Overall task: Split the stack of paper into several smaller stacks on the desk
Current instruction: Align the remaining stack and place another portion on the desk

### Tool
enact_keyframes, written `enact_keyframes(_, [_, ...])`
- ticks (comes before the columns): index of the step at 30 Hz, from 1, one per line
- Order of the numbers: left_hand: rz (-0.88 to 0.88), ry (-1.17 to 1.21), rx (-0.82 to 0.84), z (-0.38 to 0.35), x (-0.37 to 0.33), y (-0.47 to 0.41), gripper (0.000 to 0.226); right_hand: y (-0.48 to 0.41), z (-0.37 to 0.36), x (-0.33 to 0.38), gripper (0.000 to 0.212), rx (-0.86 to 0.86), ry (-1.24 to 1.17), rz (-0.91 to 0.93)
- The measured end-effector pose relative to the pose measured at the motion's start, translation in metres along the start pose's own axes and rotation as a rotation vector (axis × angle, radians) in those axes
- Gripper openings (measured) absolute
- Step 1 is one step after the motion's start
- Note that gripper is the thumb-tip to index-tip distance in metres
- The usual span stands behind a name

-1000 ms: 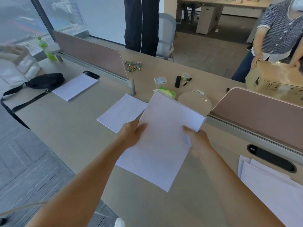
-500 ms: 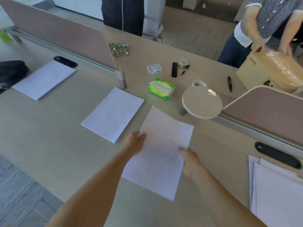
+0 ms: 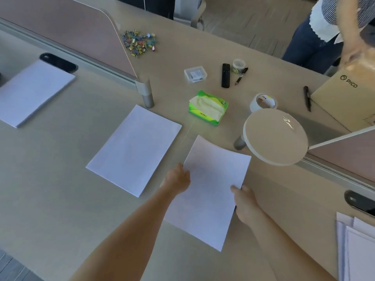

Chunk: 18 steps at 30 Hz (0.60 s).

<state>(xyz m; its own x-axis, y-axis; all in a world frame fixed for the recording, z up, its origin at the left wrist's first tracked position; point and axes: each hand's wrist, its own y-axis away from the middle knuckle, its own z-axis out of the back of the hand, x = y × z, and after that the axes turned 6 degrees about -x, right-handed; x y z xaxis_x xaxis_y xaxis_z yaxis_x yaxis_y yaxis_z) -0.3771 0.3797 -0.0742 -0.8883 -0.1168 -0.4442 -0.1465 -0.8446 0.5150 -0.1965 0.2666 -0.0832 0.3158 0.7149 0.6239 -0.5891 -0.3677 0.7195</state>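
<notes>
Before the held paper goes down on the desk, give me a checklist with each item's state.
1. Both hands grip the held paper: left hand on its left edge, right hand on its right. Ok.
2. Desk under the paper bare: cannot tell, the paper hides it.
3. No overlap with the middle stack: ok, a gap shows.
4. Far corners clear of the tissue pack and round lamp head: ok.
5. Source pile remains at right: ok.

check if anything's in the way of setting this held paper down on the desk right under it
Nothing visible is. The held paper, gripped by the left hand and right hand, hangs over bare desk, clear of the middle stack and lamp.
</notes>
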Motion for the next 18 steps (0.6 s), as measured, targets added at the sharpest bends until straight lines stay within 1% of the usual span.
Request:
enact_keyframes(3, [0.036, -0.012, 0.006, 0.001, -0.003, -0.011, 0.041, -0.010, -0.008, 0.009, 0.022, -0.021, 0.073, 0.031])
enact_keyframes(7, [0.063, 0.008, 0.007, 0.001, -0.013, -0.017, 0.039, -0.011, -0.013, 0.018, 0.018, -0.056, 0.174, 0.120])
enact_keyframes(9, [0.064, 0.024, -0.005, 0.004, -0.016, -0.020, 0.035, -0.013, -0.015, 0.022, 0.010, -0.062, 0.274, 0.148])
enact_keyframes(10, [0.064, 0.022, -0.008, 0.006, -0.017, -0.021, 0.035, -0.013, -0.017, 0.025, 0.005, -0.070, 0.327, 0.133])
enact_keyframes(13, [0.061, -0.023, -0.018, 0.012, -0.020, -0.018, 0.048, -0.015, -0.016, 0.028, 0.013, -0.107, 0.447, 0.116])
enact_keyframes(16, [0.030, -0.117, -0.051, 0.015, -0.020, -0.010, 0.062, -0.009, -0.006, 0.027, 0.021, -0.134, 0.510, 0.133])
enact_keyframes(18, [0.022, -0.170, -0.069, 0.020, -0.019, -0.002, 0.065, -0.002, 0.005, 0.025, 0.021, -0.120, 0.533, 0.154])
